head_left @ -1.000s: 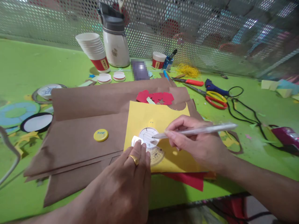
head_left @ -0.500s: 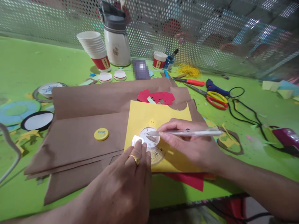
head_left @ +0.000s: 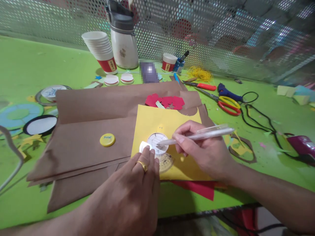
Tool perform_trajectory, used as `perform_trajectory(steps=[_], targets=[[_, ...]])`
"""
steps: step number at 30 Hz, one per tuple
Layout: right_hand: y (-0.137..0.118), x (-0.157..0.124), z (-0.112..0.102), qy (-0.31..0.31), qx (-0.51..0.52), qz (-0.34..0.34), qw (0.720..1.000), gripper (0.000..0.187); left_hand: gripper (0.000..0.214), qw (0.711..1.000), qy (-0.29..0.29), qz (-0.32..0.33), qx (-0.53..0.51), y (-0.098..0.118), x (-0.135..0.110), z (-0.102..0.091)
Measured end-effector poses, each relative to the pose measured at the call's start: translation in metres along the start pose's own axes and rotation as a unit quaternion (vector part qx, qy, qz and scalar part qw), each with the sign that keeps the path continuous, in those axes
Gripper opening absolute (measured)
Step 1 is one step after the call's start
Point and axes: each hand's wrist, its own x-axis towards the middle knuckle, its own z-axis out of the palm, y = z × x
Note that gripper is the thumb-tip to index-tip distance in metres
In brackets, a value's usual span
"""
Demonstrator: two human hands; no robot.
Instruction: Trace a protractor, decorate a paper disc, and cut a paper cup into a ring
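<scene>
Right fingers [head_left: 180, 140] pinch the pen [head_left: 206, 133], its tip on the disc [head_left: 155, 139] left fingers [head_left: 147, 153] press down

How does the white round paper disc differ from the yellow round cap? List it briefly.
The white round paper disc bears dark drawn lines; the yellow round cap bears a blue mark. The disc lies on the yellow paper sheet, the cap on brown paper. The left hand and the clear pen in the right hand touch the disc; nothing touches the cap. Both are round and flat.
</scene>
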Motion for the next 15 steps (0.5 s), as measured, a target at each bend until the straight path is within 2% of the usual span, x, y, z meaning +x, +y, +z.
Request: perform_trajectory(steps=[15], targets=[[-0.0019, -0.0035, 0.0062, 0.006, -0.097, -0.073, 0.993, 0.009, 0.033, 1.0, 0.006, -0.008, -0.014, 0.0009, -0.0025, 0.0006]])
